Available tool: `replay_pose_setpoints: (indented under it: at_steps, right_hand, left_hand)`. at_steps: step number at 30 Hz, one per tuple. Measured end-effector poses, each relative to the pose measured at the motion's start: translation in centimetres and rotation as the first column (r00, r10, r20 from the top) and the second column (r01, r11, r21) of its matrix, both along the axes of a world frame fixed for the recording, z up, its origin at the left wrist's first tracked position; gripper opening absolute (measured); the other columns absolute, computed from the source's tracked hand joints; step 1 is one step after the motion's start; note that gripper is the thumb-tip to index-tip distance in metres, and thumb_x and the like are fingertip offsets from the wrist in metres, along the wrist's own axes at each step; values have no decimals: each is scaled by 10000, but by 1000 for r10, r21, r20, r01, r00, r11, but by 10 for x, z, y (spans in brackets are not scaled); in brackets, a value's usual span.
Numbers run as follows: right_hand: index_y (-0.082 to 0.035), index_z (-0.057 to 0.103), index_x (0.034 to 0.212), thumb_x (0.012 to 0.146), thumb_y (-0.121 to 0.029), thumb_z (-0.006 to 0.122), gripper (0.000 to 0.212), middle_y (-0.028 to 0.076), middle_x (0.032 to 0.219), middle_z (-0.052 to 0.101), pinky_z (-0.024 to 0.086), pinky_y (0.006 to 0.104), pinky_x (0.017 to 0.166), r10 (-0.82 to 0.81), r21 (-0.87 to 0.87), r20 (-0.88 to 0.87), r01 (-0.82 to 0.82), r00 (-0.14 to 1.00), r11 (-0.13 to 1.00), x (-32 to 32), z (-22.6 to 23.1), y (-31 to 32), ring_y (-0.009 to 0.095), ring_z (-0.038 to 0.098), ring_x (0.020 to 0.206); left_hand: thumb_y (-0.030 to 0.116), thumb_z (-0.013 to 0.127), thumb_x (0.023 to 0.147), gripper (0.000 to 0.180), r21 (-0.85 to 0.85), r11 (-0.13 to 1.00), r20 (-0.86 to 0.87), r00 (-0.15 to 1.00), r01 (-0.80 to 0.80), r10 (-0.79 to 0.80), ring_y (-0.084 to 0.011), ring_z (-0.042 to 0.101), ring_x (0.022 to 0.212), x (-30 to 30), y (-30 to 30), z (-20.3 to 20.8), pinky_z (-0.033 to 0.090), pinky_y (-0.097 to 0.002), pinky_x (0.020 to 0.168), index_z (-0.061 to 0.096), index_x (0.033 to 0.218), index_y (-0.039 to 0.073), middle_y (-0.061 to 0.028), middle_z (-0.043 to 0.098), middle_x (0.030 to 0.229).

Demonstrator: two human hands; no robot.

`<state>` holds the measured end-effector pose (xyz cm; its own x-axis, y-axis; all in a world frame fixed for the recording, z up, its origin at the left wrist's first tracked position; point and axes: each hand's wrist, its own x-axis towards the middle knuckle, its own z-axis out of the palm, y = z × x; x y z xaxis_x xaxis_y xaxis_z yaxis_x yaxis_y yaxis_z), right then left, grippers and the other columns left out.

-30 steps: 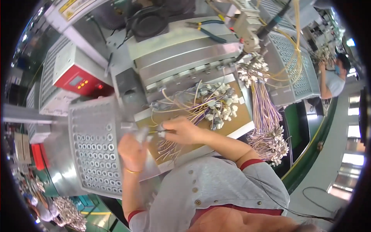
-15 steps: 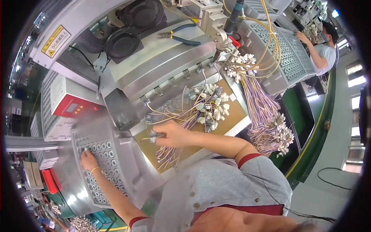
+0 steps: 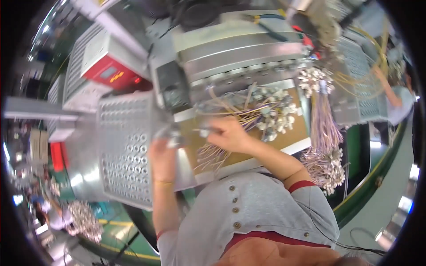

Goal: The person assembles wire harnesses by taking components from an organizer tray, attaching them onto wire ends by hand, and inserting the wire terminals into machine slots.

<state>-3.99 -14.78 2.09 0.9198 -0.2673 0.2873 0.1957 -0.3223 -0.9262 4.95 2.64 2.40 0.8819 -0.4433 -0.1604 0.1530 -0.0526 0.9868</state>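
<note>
My left hand (image 3: 162, 155), blurred by motion, is between the tray and the board, its fingers closed on a small grey round part (image 3: 175, 140). To its right, my right hand (image 3: 228, 133) pinches a small grey cylindrical part (image 3: 205, 132) with a short wire end pointing left. Under and beyond the right hand, a bundle of yellow and purple wires (image 3: 250, 113) with white connectors (image 3: 277, 117) lies on a brown board (image 3: 188, 153). A perforated grey tray (image 3: 117, 142) left of my left hand holds rows of round ring-like parts.
A metal fixture (image 3: 244, 51) with a row of clamps stands behind the board. Pliers (image 3: 270, 31) lie on top of it. A red-and-white control box (image 3: 106, 68) is at the far left. More wire bundles (image 3: 324, 119) hang at the right; a co-worker (image 3: 399, 102) sits beyond.
My left hand has left the tray and come right, close to my right hand, with a grey part in its fingers. My right hand still pinches its part. The whole view has turned and shifted.
</note>
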Motion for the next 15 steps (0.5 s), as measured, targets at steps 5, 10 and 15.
replay_pose_setpoints:
  at_steps: [5, 10, 15]
  right_hand:
    - [-10, 529, 701, 684, -25, 587, 62, 2, 539, 471, 314, 200, 398, 30, 168, -32, -24, 999, 985, 0, 8, 1, 27, 388, 462]
    - [-3, 521, 698, 659, -11, 579, 70, -8, 543, 465, 308, 193, 401, 22, 199, -23, -17, 999, 980, 0, 10, 2, 22, 368, 472]
    - [-2, 511, 683, 645, -24, 589, 90, -9, 539, 458, 305, 201, 402, 27, 195, -50, -17, 998, 981, -3, 10, -1, 30, 353, 475]
  left_hand:
    - [-13, 554, 769, 297, -263, 961, -141, 982, 85, -126, -137, 570, 695, -26, -18, 2, 500, -244, 557, 511, 1062, -44, -89, 586, 901]
    - [9, 557, 773, 332, -258, 958, -83, 985, 126, -152, -137, 566, 743, -30, -12, -5, 472, -229, 552, 493, 1096, -38, -106, 586, 948]
    - [-38, 558, 765, 325, -321, 929, -18, 979, 185, -201, -145, 562, 781, -34, -20, 3, 484, -238, 654, 500, 1084, -55, -111, 571, 968]
